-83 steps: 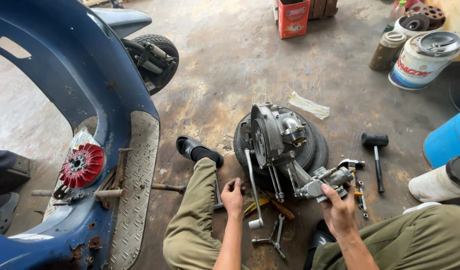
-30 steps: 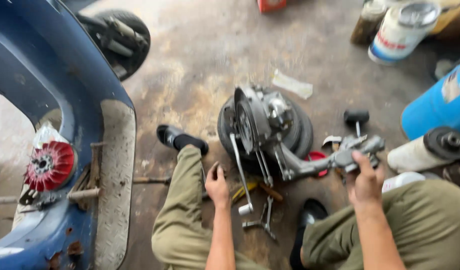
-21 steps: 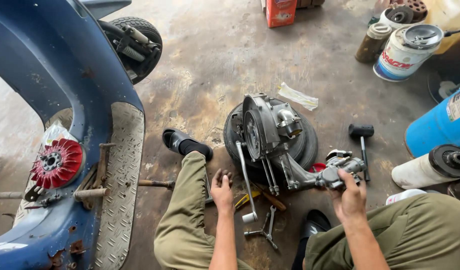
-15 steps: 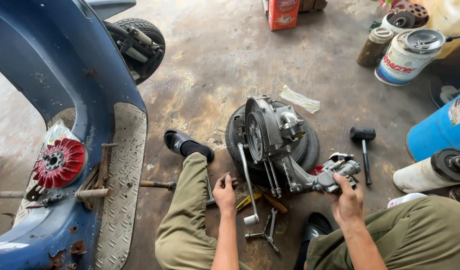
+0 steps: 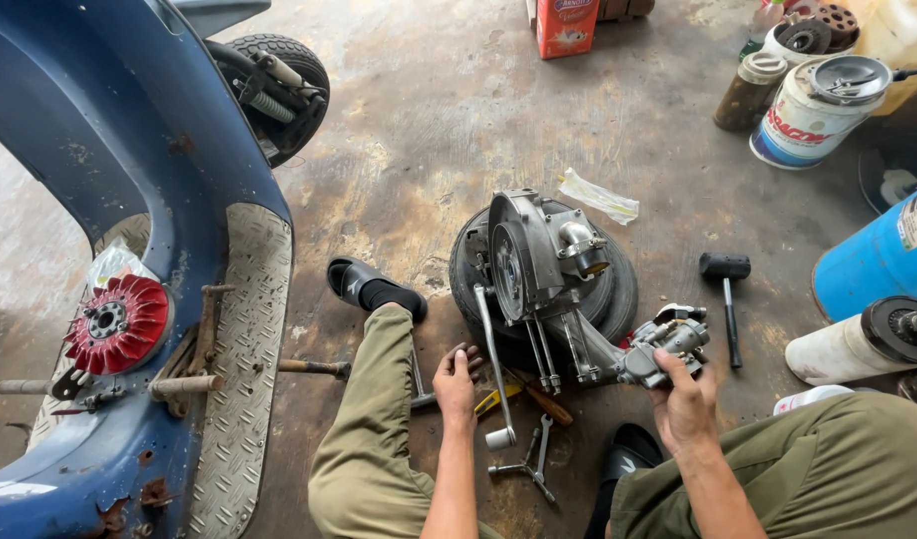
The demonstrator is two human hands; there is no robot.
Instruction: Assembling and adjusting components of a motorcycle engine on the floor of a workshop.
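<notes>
Scooter body [image 5: 109, 120]: blue, rust-spotted, with a grey diamond-tread floorboard [image 5: 244, 339]; finned fan [image 5: 117, 323]: red. Engine [image 5: 548, 265]: bare silver-grey metal on a black tyre [image 5: 618, 299]; mallet [image 5: 726, 268]: black. Trousers [image 5: 369, 429]: olive green; drum [image 5: 878, 262]: blue; carton [image 5: 566, 25]: red-orange.

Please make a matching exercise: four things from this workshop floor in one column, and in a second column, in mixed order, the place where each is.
Things:
1. red finned fan
2. black mallet
3. carburettor
4. blue drum

Places:
a. at the right edge of the picture
b. on the floor, right of the engine
c. on the footboard of the blue scooter body
d. under the fingers of the right hand

Pairs: 1-c, 2-b, 3-d, 4-a
</notes>
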